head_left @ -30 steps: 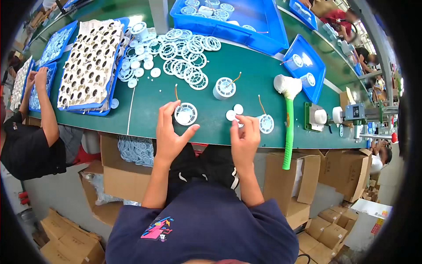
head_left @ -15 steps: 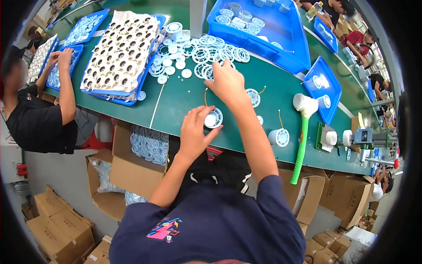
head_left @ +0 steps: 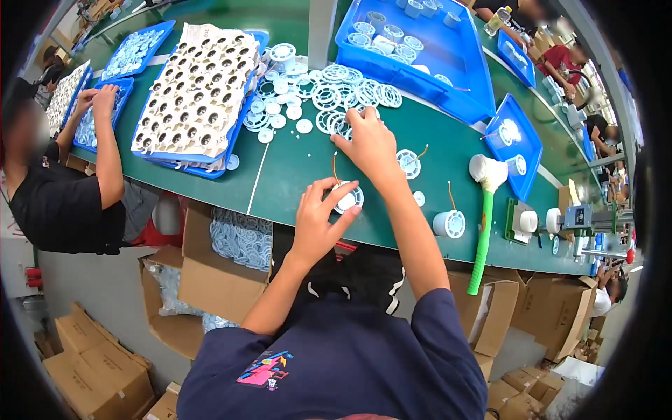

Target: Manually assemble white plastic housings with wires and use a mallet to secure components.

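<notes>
A round light-blue plastic spool [head_left: 352, 201] with a brown wire standing up from it is on the green table in front of me. My left hand [head_left: 318, 218] is closed round its left side, thumb at the near edge and fingers at the far edge. Farther off, my right hand [head_left: 372, 142] reaches into a pile of flat light-blue plastic rings [head_left: 326, 96]. Its thumb and fingers are apart, with fingertips down among the rings, partly hiding them. Two similar wired spools, one standing [head_left: 408, 164] and one lying on its side [head_left: 449, 224], are to the right.
Left stands a blue tray [head_left: 242, 105] with a pulp tray [head_left: 192, 87] of dark-centred parts. A deep blue bin [head_left: 448, 101] holds more spools. A green-handled mallet [head_left: 483, 231] lies right, by a small bench fixture [head_left: 521, 220]. An open carton [head_left: 210, 280] sits below the table edge; a co-worker sits left.
The whole picture has shifted slightly down. My left hand stays at the spool and my right hand stays over the rings, with only small finger movements.
</notes>
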Motion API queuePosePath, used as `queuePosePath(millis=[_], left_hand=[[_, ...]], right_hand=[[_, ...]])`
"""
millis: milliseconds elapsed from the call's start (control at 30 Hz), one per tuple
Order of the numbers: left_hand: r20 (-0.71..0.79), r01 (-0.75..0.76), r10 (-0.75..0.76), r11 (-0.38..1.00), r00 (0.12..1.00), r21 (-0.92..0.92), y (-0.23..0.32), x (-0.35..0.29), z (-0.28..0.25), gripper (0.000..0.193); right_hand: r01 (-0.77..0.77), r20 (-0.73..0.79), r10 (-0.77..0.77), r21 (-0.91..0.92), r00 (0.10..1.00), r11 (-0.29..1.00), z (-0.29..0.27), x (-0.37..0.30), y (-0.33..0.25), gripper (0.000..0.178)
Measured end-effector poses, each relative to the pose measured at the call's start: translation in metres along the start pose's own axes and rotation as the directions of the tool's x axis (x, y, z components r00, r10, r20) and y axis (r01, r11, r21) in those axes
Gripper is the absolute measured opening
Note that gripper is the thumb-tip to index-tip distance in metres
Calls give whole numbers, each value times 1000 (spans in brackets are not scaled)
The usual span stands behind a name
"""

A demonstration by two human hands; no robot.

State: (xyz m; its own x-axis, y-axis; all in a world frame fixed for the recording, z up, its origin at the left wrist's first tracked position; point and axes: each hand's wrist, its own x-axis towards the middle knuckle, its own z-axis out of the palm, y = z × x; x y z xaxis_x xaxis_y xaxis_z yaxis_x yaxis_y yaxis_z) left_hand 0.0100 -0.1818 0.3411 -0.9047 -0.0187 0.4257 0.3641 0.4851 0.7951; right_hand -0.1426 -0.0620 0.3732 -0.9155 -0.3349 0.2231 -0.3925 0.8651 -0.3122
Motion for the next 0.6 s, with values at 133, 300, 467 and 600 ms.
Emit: queuePosePath(millis=[133,300,467,600], left_hand=[[15,-10,10,1000,1000,27,-1,-1,1,51],[-45,11,-8,998,999,59,2,-3,6,68],[-39,33,-31,997,999,68,-3,-9,11,72],[-54,17,-11,993,998,116,-5,-9,7,73]], right_hand=[[29,-42,-32,-62,999,998,2,0,-3,53],[81,-169,-75,31,983,996,2,1,1,55],[133,-235,-49,356,971,925,-29,-32,2,55],[134,-207,-45,444,977,886,-69,-97,2,57]])
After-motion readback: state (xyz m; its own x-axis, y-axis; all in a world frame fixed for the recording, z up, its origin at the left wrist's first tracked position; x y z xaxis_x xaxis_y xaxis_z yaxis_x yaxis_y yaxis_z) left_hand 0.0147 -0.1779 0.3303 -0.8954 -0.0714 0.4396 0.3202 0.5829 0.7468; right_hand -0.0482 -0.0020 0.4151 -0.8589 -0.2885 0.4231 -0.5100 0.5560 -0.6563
